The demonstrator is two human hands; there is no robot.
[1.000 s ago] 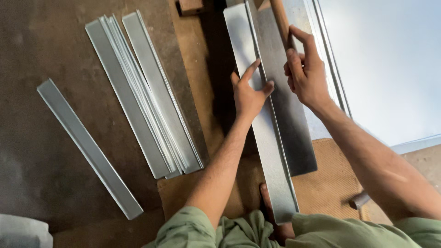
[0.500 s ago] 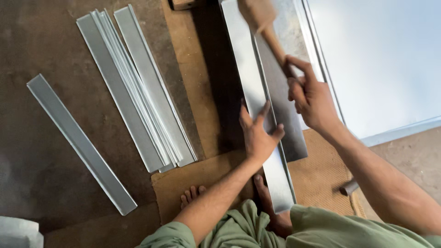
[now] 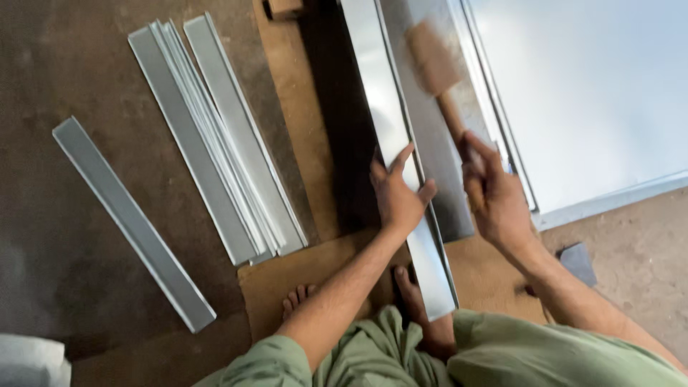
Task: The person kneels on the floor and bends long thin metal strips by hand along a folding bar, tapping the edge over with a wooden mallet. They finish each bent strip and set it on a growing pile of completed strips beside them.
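My left hand presses flat on a long folded strip of grey sheet metal that runs from the top of the view down to my feet. My right hand is closed round the handle of a wooden mallet, whose blurred head hangs over a wider metal strip lying beside the folded one. Both strips rest on a brown wooden board.
A stack of several cut metal strips lies to the left, and one single strip farther left on the dark floor. A large pale metal sheet fills the right. My bare feet sit under the strip's near end.
The mallet head has dropped lower over the wide strip, with my right hand gripping its handle. My left hand stays pressed on the folded strip.
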